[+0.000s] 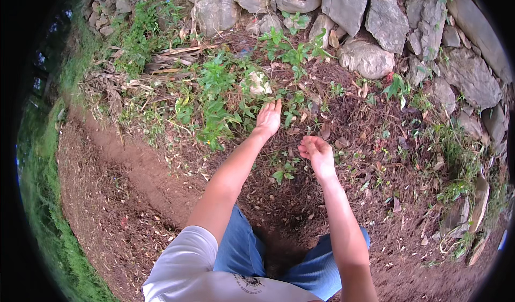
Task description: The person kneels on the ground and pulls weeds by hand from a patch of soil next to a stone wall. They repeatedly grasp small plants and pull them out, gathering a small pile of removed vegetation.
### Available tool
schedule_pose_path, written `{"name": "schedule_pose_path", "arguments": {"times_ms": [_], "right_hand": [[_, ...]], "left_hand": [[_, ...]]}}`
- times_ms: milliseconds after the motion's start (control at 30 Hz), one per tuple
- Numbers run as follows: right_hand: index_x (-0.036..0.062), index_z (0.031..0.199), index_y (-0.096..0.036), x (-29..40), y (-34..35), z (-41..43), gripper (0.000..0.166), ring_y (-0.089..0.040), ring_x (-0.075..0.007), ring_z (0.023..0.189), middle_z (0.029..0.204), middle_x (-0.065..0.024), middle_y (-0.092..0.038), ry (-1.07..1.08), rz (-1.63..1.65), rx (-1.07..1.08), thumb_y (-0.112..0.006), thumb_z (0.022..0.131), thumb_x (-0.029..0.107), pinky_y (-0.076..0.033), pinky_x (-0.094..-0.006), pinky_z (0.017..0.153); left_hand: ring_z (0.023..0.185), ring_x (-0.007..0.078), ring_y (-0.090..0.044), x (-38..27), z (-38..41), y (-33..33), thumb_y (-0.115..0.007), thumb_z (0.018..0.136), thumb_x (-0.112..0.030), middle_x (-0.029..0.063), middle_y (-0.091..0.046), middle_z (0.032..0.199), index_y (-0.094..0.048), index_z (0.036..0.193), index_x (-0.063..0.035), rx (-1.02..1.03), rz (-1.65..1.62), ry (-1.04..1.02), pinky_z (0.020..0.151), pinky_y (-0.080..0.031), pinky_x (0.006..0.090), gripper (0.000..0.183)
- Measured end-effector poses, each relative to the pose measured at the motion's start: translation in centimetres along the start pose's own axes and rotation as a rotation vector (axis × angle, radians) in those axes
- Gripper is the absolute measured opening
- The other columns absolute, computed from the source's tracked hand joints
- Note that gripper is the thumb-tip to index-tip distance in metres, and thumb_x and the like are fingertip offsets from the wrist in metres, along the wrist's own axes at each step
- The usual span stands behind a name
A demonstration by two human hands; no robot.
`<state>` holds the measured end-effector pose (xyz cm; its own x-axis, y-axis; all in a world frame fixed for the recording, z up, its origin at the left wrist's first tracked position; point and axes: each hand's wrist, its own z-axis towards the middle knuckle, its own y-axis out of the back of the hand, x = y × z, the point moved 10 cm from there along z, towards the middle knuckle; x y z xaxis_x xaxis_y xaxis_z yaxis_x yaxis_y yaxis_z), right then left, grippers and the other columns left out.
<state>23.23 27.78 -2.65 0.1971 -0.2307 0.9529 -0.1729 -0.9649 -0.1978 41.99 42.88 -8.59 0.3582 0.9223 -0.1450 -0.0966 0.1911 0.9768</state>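
Note:
My left hand [268, 118] reaches forward into low green weeds [245, 104], its fingers stretched out and their tips among the leaves. Whether it grips a stem cannot be seen. Just beyond those fingertips a pale stone [259, 83] shows through the foliage. My right hand [317, 153] hovers to the right and nearer to me, over brown soil with dry litter [346, 173]. Its fingers are curled in with the thumb against them, and nothing shows between them. Below and left of this hand grows a small leafy seedling [283, 174].
A dry-stone wall [346, 6] curves along the far side and down the right. Taller weeds [217, 80] and dry stalks [173, 60] lie to the left. Bare earth [136, 173] slopes towards grass [48, 205]. A flat stone [480, 203] stands at far right.

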Motion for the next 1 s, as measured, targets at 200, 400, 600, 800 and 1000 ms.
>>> {"name": "schedule_pose_path", "arguments": {"times_ms": [200,400,600,800,1000], "right_hand": [[-0.0024,0.115,-0.062,1.3,3.1,-1.7,0.029,-0.067,-0.0154,0.09,0.1,-0.0077,-0.068,0.02,-0.238,-0.025,-0.054,0.1,0.021,-0.055,-0.0272,0.076],[-0.0017,0.112,-0.063,1.8,3.1,-1.8,0.026,-0.066,-0.0136,0.089,0.099,-0.0066,-0.068,0.047,-0.259,0.008,-0.053,0.099,0.018,-0.054,-0.0263,0.076],[-0.0025,0.105,-0.065,1.6,4.7,-1.7,0.024,-0.066,-0.0127,0.075,0.084,-0.0092,-0.07,0.088,-0.238,-0.055,-0.054,0.096,0.017,-0.052,-0.027,0.069],[-0.0034,0.111,-0.062,2.5,7.5,-1.3,0.027,-0.069,-0.0233,0.082,0.088,-0.0146,-0.07,0.172,-0.339,-0.166,-0.056,0.094,0.016,-0.053,-0.0332,0.078],[-0.0041,0.137,-0.039,8.4,7.6,-5.1,0.059,-0.06,-0.0323,0.105,0.125,-0.0253,-0.048,0.454,-0.629,-0.333,-0.064,0.085,0.01,-0.05,-0.0376,0.092]], "left_hand": [[0.102,0.0384,-0.063,-1.3,0.8,0.5,-0.042,0.099,-0.022,0.0227,-0.064,0.107,-0.056,0.108,-0.0014,0.085,-0.218,0.234,0.087,-0.052,0.0473,0.026],[0.09,0.0394,-0.065,2.8,-1.9,1.9,-0.049,0.096,-0.027,0.0215,-0.068,0.092,-0.065,0.093,-0.0048,-0.033,-0.147,0.298,0.08,-0.052,0.0457,0.028],[0.087,0.0403,-0.064,-3.4,-4.9,4.6,-0.048,0.095,-0.024,0.0229,-0.067,0.09,-0.064,0.088,-0.0031,-0.012,-0.334,0.314,0.079,-0.051,0.046,0.027],[0.075,0.0232,-0.063,-12.9,-6.2,9.6,-0.05,0.099,-0.023,0.0123,-0.063,0.076,-0.064,0.082,-0.002,0.029,-0.707,0.17,0.074,-0.048,0.0371,0.03],[0.096,0.0185,-0.06,-19.4,-8.0,9.6,-0.048,0.103,-0.025,0.0066,-0.065,0.101,-0.063,0.109,-0.0003,0.354,-1.303,0.054,0.09,-0.048,0.0353,0.03]]}}
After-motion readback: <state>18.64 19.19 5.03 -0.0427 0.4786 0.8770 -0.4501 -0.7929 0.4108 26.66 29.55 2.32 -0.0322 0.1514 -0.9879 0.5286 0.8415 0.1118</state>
